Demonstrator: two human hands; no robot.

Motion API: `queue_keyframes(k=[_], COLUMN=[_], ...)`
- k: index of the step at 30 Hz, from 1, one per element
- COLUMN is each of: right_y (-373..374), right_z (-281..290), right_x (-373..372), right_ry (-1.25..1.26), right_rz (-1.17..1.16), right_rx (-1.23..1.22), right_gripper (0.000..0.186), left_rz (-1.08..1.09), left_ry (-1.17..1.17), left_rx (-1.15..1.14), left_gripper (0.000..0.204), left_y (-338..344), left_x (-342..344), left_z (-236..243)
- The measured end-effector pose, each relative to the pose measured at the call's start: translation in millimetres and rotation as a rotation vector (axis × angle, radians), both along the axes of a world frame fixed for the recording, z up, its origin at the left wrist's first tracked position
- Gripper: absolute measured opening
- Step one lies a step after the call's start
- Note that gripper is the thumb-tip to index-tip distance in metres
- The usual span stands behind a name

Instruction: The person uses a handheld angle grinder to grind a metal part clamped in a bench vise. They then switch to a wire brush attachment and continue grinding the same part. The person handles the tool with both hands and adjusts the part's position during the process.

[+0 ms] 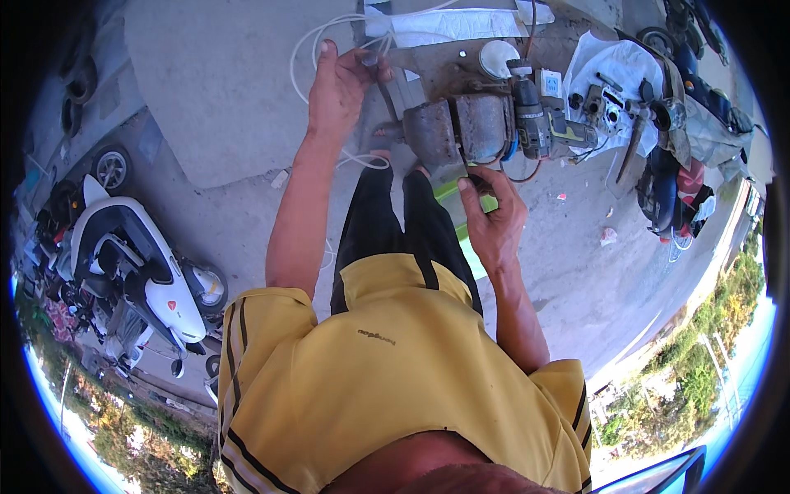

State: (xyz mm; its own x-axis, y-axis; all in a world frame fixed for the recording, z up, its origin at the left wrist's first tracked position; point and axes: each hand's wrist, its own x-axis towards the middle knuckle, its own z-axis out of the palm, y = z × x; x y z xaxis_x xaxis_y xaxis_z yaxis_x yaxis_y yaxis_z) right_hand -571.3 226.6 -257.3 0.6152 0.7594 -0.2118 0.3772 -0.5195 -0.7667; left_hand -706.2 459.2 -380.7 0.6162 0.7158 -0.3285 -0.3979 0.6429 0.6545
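Observation:
A rusty bench vise (429, 132) stands in front of me, with a thin dark strip in the gap between its two blocks. To its left, my left hand (336, 86) is raised, fingers curled round the upper end of a dark metal bar (388, 100) that slants down beside the vise. My right hand (496, 216) is just below the vise, thumb and fingers pinched on a small dark piece (477, 183). Its shape is mostly hidden by the fingers. A cordless drill (533, 123) lies against the vise's right side.
Right of the drill are a white socket box (550, 83) and a plastic sheet (607, 62) with metal engine parts (613, 114). A round white lid (499, 59) sits behind the vise. White tubing (301, 56) loops near my left hand. Left stands a white scooter (174, 306).

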Motion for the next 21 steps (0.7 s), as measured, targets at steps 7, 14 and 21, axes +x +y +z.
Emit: queue_keyframes(k=[7,14,21], right_y=[-1,0,-12], right_z=[-4,1,-3], right_x=[0,1,2], right_ry=[0.005,0.028,0.123], right_rz=[0.004,-0.002,-0.070], right_rx=[0.011,-0.010,-0.030], right_gripper=[0.020,0.020,0.025], left_rz=[-0.533,-0.491,0.111], left_ry=[0.209,0.328,0.082], left_rx=[0.702,-0.032,-1.107], left_gripper=[0.064,0.072,0.090], left_y=[-132,-218,-167], left_x=[-49,-54,-38], left_z=[77,-21,-117])
